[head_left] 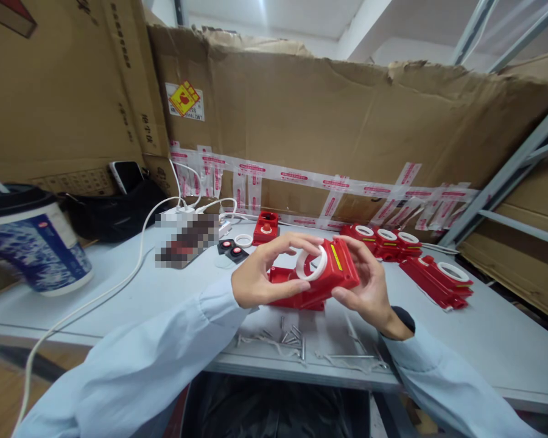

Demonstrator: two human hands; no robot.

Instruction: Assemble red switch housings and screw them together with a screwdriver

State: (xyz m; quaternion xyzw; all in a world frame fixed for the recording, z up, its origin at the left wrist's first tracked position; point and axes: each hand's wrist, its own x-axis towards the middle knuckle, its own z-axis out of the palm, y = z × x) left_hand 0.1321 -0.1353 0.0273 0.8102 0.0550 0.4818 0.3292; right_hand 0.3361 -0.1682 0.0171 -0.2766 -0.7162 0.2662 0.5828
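The left hand [256,283] closes its grip on the white ring [311,266] at its 3 o'clock, while the right hand [368,286] clasps the red housing [338,274], which is tilted 8-to-2.

Assembly workshop: red housings [436,277], screws [292,337]

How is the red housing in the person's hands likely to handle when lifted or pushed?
The red housing looks like moulded plastic, so probably stiff and fairly light. Its flat, boxy sides suggest it would slide, not roll, when pushed. The white ring the left hand holds at its opening may come loose.
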